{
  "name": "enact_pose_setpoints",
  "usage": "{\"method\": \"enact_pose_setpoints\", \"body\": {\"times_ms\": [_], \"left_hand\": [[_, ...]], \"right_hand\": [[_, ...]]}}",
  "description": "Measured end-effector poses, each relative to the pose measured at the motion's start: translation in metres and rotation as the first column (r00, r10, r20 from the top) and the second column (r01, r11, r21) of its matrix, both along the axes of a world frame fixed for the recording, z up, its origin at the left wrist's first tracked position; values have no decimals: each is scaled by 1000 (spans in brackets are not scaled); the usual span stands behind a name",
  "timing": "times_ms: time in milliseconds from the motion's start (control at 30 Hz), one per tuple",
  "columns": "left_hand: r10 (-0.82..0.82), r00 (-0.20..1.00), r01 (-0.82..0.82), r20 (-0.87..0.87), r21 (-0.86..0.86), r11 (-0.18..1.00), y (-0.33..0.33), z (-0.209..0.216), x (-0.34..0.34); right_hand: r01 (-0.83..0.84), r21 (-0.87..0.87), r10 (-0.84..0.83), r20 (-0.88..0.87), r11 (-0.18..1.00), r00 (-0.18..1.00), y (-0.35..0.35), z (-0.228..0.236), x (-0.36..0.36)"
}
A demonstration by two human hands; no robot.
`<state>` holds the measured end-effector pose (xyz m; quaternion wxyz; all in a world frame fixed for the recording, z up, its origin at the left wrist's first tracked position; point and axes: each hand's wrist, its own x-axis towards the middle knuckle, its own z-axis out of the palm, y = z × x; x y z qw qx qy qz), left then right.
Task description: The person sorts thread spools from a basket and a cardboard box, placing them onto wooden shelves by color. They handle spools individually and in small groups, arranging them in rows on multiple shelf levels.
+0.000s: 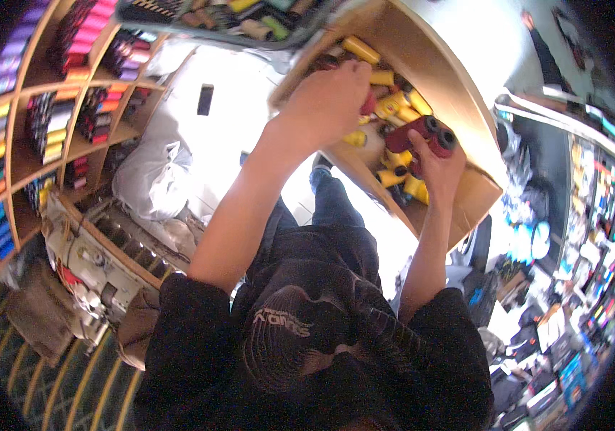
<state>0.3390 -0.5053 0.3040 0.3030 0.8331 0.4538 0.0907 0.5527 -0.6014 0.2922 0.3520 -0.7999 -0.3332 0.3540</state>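
Shelf unit (14, 133): upper left of frame; rows of coloured items in its compartments.
Cardboard box (437, 68): upper centre to right, open; yellow spools (391, 105) jumbled inside.
White bag (151, 179): left of centre, crumpled.
Left hand (336, 92): upper centre, over box; red item (369, 105) at fingers, mostly hidden; cannot tell if gripped.
Right hand (440, 164): right of centre, clamped on dark red spools (409, 136).
Dark red spools: side by side, dark round ends toward frame's right.

A thread workshop is suggested. Shelves (13, 136) are filled with sorted colours; yellow spools (391, 105) are heaped in a box (422, 54)
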Motion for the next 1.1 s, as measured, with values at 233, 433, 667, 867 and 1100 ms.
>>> {"method": "enact_pose_setpoints", "body": {"times_ms": [233, 433, 667, 867, 1100], "left_hand": [[287, 841, -322, 459, -1, 947, -30, 67, -156], [469, 659, -606, 588, 46, 794, -36, 51, -276], [636, 662, -723, 396, 116, 681, 0, 10, -383], [794, 554, -832, 249, 190, 521, 55, -37, -451], [830, 522, -841, 197, 279, 463, 156, -83, -541]], "right_hand": [[-397, 399, 385, 113, 827, 916, 41, 52, -141], [-544, 440, 566, 94, 714, 819, 88, 67, -271], [-611, 504, 749, -116, 611, 653, 143, 27, -385], [-706, 490, 831, -76, 512, 551, 216, -48, -471], [-750, 488, 791, 177, 445, 585, 316, -114, -581]]}}
